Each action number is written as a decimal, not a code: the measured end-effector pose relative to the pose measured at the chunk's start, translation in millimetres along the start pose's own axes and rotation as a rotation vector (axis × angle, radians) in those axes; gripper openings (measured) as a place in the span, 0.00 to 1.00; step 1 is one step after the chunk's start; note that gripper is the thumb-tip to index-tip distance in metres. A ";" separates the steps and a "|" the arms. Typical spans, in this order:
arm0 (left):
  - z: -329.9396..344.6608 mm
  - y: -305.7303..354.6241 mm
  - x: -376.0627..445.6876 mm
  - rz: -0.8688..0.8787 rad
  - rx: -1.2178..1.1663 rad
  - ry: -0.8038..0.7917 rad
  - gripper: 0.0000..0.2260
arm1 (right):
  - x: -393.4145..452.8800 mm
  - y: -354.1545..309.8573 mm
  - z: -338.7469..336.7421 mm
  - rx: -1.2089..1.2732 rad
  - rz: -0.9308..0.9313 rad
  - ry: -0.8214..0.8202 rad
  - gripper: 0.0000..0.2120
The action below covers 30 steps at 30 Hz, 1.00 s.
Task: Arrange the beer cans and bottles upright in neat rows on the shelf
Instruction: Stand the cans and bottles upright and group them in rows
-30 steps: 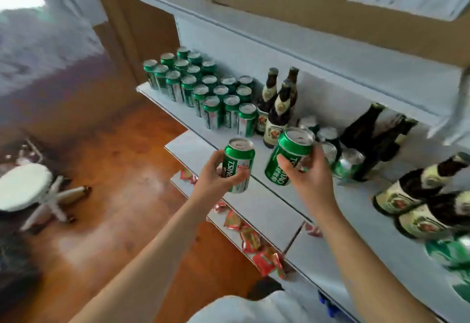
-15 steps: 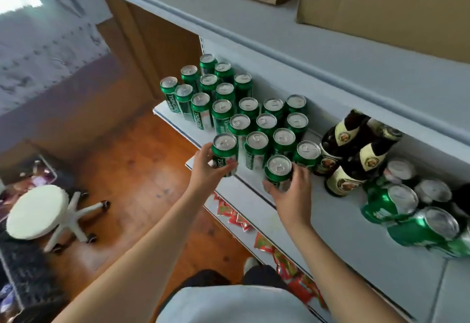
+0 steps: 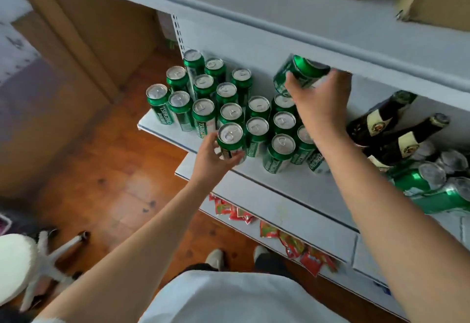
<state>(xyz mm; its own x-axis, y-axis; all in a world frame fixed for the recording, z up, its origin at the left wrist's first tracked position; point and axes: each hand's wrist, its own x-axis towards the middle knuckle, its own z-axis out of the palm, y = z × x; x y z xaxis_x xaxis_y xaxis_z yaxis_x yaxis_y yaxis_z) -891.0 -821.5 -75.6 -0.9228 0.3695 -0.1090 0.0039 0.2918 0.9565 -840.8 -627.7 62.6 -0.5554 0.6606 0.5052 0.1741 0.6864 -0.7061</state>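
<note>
At the shelf [image 3: 292,188] front, the left hand [image 3: 212,157] wraps an upright front can [image 3: 231,142]; above the rows, the right hand [image 3: 318,101] clamps a tilted can [image 3: 298,73].

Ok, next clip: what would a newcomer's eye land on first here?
Probably the block of upright green cans packed in rows at the shelf's left end. Next, the right hand holding a tilted can above the back row, while the left hand grips a front-row can. At right, dark bottles and more cans lie jumbled.
</note>
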 end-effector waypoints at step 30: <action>16.3 78.0 -37.4 0.382 0.356 0.092 0.18 | -6.9 38.7 -17.8 -0.212 0.171 -0.086 0.24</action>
<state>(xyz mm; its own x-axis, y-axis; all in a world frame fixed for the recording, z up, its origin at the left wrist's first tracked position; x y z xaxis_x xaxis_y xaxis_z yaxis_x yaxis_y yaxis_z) -849.9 -798.2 -1.4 -0.8598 0.4341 0.2688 0.4625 0.4391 0.7703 -815.8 -600.3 40.5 -0.5684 0.7505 0.3371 0.4322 0.6211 -0.6538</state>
